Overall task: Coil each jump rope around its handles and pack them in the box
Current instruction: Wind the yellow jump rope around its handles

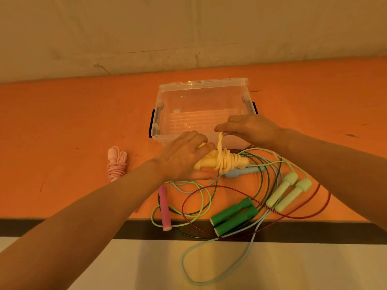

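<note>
- Pink coiled rope [116, 164], left of the box [201, 91] on the desk [62, 122], isn't packed yet.
- Left hand [182, 158] grips the yellow handles [206, 161] just before the box; loosening could unwind them.
- Right hand [249, 127] pinches the yellow rope's end [220, 141]; slack might slip the coil [226, 162].
- Loose ropes [261, 206] nearby may snag.

clear glossy plastic box [201, 101]; matt orange table [62, 122], scuffed; smooth matt green handles [234, 216]; thin glossy red cord [293, 216].
</note>
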